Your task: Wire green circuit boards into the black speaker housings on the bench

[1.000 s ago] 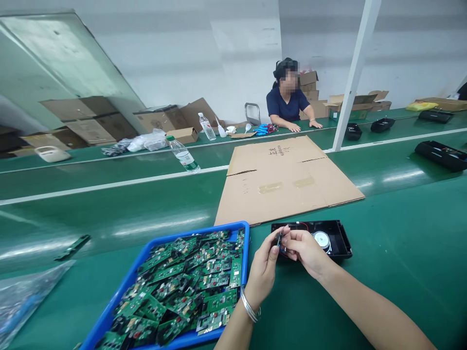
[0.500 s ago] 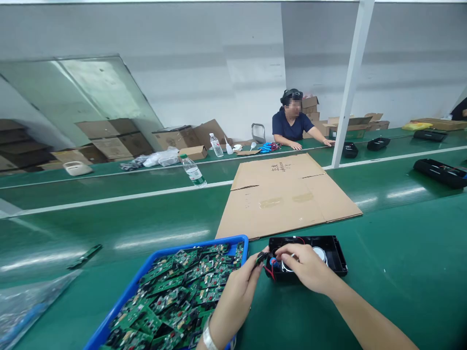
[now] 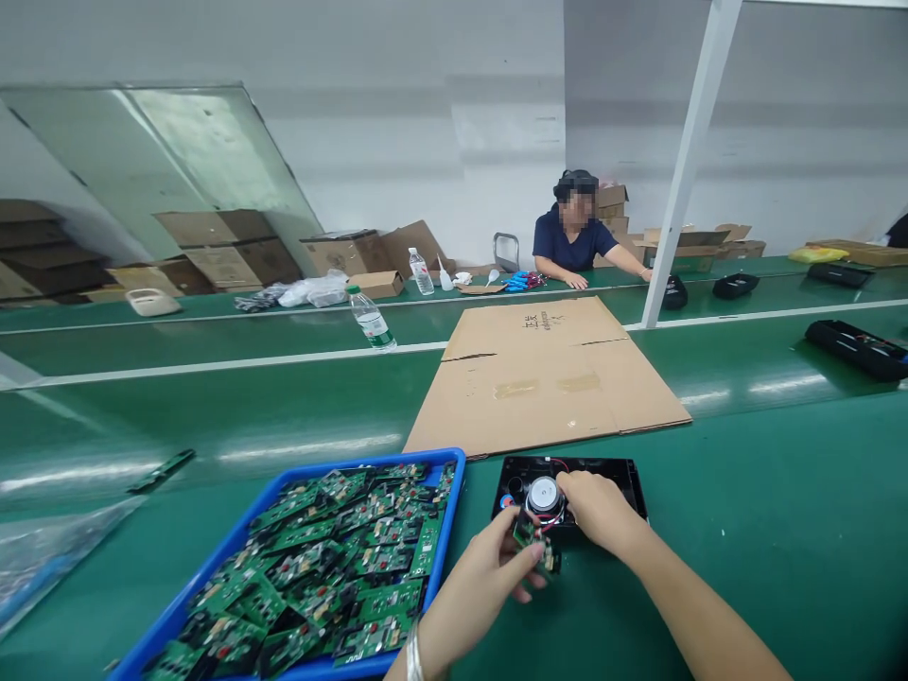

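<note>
left hand (image 3: 489, 577) pinches board (image 3: 535, 543) by case (image 3: 523, 471), right hand (image 3: 602, 513) over it beside speaker (image 3: 545, 494), can't tell if gripping.

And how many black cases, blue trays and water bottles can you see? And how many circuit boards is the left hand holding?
Black cases: 5
Blue trays: 1
Water bottles: 2
Circuit boards in the left hand: 1
Total: 9
</note>
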Tool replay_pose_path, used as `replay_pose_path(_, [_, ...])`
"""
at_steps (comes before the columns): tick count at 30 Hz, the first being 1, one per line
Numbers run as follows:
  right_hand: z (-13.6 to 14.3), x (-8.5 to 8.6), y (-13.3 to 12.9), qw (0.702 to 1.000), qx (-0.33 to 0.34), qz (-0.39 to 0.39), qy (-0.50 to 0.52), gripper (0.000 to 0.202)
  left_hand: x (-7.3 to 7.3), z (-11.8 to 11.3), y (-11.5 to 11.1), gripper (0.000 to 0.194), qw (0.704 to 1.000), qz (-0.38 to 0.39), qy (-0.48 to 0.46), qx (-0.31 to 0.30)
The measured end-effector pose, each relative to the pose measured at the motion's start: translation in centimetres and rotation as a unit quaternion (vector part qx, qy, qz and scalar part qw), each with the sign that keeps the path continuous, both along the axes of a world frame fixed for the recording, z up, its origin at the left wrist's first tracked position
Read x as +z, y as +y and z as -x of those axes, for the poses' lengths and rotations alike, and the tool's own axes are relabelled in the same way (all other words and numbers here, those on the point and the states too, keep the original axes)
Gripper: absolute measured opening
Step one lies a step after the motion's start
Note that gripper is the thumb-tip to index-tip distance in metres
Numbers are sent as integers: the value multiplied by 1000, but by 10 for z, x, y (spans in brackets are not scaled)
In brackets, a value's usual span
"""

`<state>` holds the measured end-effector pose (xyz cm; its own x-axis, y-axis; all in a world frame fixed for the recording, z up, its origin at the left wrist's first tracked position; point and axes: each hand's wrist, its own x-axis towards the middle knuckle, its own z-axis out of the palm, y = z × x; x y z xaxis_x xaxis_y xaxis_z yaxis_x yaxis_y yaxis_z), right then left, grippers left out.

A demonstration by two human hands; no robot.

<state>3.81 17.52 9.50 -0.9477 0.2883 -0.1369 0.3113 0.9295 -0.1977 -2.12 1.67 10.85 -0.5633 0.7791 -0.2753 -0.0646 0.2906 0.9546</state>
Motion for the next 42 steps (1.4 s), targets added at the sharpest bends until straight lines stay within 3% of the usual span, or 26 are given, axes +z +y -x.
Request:
replay_pose_path(6, [6, -4, -6, 999, -10, -30, -23, 30, 3, 14, 38, 23, 998, -40, -31, 36])
replay_pose_path(11, [6, -11, 2, 1000, -8, -16, -22, 37, -8, 16, 44, 12, 995, -30, 66, 67])
replay_pose_path(16, [-2, -3, 16, 994, -16, 99, 32, 17, -12, 21, 42, 16, 993, -24, 86, 73])
replay_pose_path(20, [-7, 8, 27, 980, -34, 150, 127, 16, -9, 25, 43, 18, 995, -32, 54, 78])
replay_pose_path(24, [1, 1, 26, 944, -33, 209, 253, 13, -5, 25, 42, 17, 995, -29, 28, 94])
replay_pose_path(29, [13, -19, 16, 851, -103, 442, 262, 10, -6, 27, 43, 12, 994, -38, 7, 98])
replay_pose_path(31, [13, -23, 13, 868, -91, 413, 260, 5, -8, 28, 44, 10, 994, -37, 18, 96])
replay_pose_path(35, [12, -27, 11, 941, 21, 150, 302, 12, -12, 30, 44, 9, 993, -33, 76, 89])
replay_pose_path(38, [13, -32, 11, 939, 87, -4, 333, 19, -16, 31, 44, 9, 987, -22, 128, 96])
replay_pose_path(42, [14, -34, 11, 939, 106, 4, 327, 18, -19, 32, 44, 10, 980, 5, 174, 92])
